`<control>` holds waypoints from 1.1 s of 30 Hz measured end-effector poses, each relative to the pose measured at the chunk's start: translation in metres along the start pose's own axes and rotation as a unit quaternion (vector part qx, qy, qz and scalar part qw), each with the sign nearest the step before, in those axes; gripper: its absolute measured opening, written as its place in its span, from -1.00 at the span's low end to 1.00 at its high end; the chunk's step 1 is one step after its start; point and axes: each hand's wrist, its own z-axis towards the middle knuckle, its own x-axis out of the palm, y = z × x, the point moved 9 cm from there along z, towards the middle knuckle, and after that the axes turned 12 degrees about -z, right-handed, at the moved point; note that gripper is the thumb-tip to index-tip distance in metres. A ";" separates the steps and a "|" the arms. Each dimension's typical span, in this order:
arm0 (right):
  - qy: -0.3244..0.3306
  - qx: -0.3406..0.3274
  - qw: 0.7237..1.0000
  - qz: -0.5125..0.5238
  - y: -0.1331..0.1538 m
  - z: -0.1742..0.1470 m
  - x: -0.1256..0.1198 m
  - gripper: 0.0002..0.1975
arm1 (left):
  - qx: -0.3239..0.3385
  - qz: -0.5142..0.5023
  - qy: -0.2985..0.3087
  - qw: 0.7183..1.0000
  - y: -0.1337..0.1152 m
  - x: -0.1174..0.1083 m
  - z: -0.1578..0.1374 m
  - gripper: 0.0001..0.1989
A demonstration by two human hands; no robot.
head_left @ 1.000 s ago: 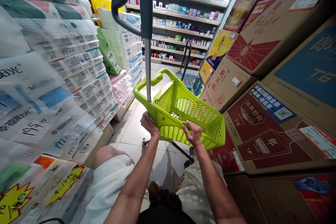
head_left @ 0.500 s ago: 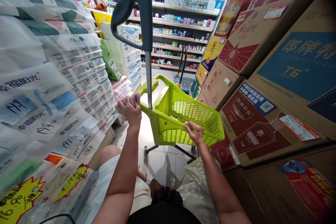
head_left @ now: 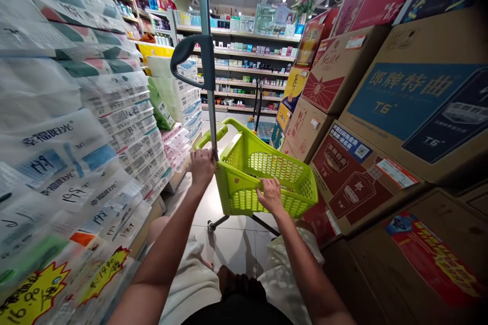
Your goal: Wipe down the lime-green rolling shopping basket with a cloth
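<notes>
A lime-green shopping cart (head_left: 238, 195) with perforated basket sides stands side-on in front of me. My left hand (head_left: 202, 166) is closed on the cart's left upper corner, beside the foot of a tall grey metal pole (head_left: 212, 117). A dark looped handle (head_left: 190, 61) sits higher on that pole. No cloth shows in the left hand now; its palm side is hidden. Over the near rim of the basket, my right hand (head_left: 271, 194) curls its fingers, thumb on the outside. Most of the basket's floor is hidden by the near wall.
Packs of paper goods (head_left: 125, 127) with handwritten prices are piled along the left. Printed cartons (head_left: 366, 172) form a high stack close on the right. Beyond the cart are a blue platform trolley (head_left: 263, 131) and shelves of small boxed goods (head_left: 247, 68). Grey tiles (head_left: 236, 236) lie below.
My left hand has shifted right to the pole's foot, and the crumpled greyish cloth it held no longer shows. My right hand stays on the rim, turned more palm-down. The view has tilted up.
</notes>
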 end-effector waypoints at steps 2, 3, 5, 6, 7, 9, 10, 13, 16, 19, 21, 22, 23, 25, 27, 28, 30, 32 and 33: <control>-0.003 0.029 1.000 0.002 0.006 0.000 0.008 -0.72 | 0.003 -0.009 -0.011 1.000 -0.003 0.005 -0.022 -0.79; -0.007 0.039 0.999 0.012 0.007 0.000 0.011 -0.74 | 0.001 -0.018 -0.027 0.999 -0.004 0.006 -0.035 -0.75; -0.018 0.045 0.998 0.040 0.008 -0.001 0.014 -0.79 | 0.003 -0.052 -0.052 0.997 -0.007 0.011 -0.060 -0.71; -0.021 0.042 0.997 0.053 0.007 -0.001 0.015 -0.81 | 0.005 -0.071 -0.060 0.996 -0.010 0.015 -0.070 -0.70; -0.021 0.037 0.997 0.061 0.006 -0.001 0.015 -0.81 | 0.008 -0.085 -0.066 0.994 -0.013 0.020 -0.077 -0.69; -0.012 0.032 0.997 0.064 0.003 -0.002 0.015 -0.79 | 0.008 -0.093 -0.077 0.993 -0.022 0.029 -0.085 -0.69; -0.006 0.030 0.998 0.061 0.001 -0.002 0.014 -0.77 | 0.004 -0.090 -0.077 0.993 -0.026 0.035 -0.088 -0.70; 0.003 0.032 0.998 0.058 -0.004 -0.006 0.010 -0.76 | 0.011 -0.085 0.007 0.996 -0.043 0.060 -0.095 -0.67; -0.004 0.034 0.996 0.080 -0.009 -0.011 0.004 -0.78 | 0.033 -0.098 0.083 0.991 -0.053 0.065 -0.103 -0.61; -0.013 0.031 0.995 0.091 -0.016 -0.017 -0.003 -0.80 | 0.022 -0.101 -0.021 0.994 -0.040 0.019 -0.093 -0.71; -0.014 0.032 0.996 0.085 -0.024 -0.019 -0.008 -0.83 | 0.007 -0.093 -0.105 0.990 -0.030 -0.017 -0.082 -0.77; -0.013 0.035 0.996 0.081 -0.029 -0.020 -0.009 -0.84 | -0.003 -0.089 -0.133 0.987 -0.026 -0.031 -0.077 -0.79; -0.011 0.040 0.996 0.079 -0.034 -0.020 -0.011 -0.86 | -0.015 -0.084 -0.150 0.985 -0.024 -0.042 -0.074 -0.79; -0.002 0.051 0.996 0.080 -0.043 -0.019 -0.014 -0.88 | -0.031 -0.069 -0.152 0.985 -0.029 -0.053 -0.072 -0.79; 0.005 0.059 0.995 0.081 -0.046 -0.017 -0.018 -0.88 | -0.025 -0.042 -0.118 0.992 -0.045 -0.055 -0.074 -0.78; 0.005 0.062 0.995 0.081 -0.045 -0.015 -0.020 -0.84 | -0.013 -0.024 -0.085 0.996 -0.056 -0.052 -0.076 -0.77; 0.004 0.057 0.995 0.085 -0.032 -0.010 -0.027 -0.70 | 0.022 0.015 0.004 1.000 -0.079 -0.044 -0.078 -0.77; 0.004 0.028 0.994 0.105 -0.007 -0.004 -0.033 -0.52 | 0.038 0.053 0.085 0.994 -0.092 -0.038 -0.074 -0.77; 0.009 0.006 0.993 0.120 0.008 -0.001 -0.034 -0.51 | 0.030 0.071 0.111 0.991 -0.094 -0.039 -0.068 -0.77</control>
